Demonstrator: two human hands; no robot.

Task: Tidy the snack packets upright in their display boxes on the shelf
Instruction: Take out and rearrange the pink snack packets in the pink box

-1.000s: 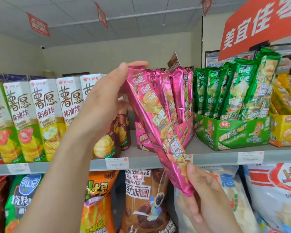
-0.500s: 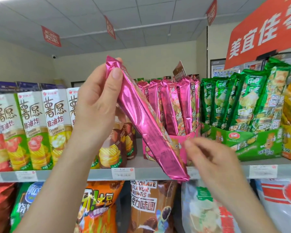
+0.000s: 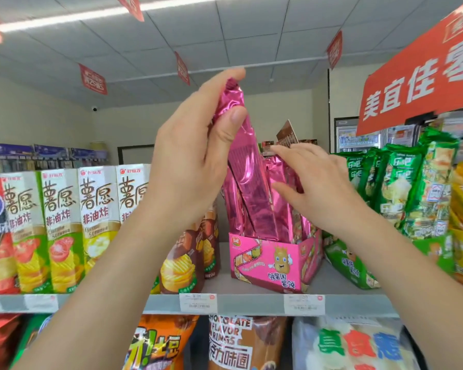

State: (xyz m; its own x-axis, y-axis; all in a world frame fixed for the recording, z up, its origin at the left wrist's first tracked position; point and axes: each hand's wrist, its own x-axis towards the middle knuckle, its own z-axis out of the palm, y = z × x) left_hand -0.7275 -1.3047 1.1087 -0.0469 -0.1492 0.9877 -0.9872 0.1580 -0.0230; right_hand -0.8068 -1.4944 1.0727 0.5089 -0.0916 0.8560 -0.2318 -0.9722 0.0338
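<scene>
A shop aisle with a panelled ceiling and red hanging signs; a grey shelf [image 3: 251, 303] with price tags runs across the view. To the left of the left hand stand tall white-and-green cartons [image 3: 96, 222], with brown packets [image 3: 182, 263] just below its wrist.

The left hand [image 3: 190, 156] is raised and grasps the crimped top of a pink packet [image 3: 249, 182], thumb on the near face and fingers curled round the far side. The packet runs down and a little to the right from that hand. Its long axis is nearly upright and the top leans slightly left. Its foot is already inside the front of the pink box [image 3: 267, 260] on the shelf.

Just right of the held packet, the right hand [image 3: 318, 190] lies with fingers straight and spread. It grips nothing and its fingertips press on the other pink packets [image 3: 282, 214] in the same box, apparently holding them back. Further right of that hand, green packets [image 3: 401, 188] lean in a green box [image 3: 348, 265].

The coming move likely turns on the held packet's tilt. The left hand, the only one grasping it, would bring the top rightward and lower it into the gap the right hand keeps clear.
</scene>
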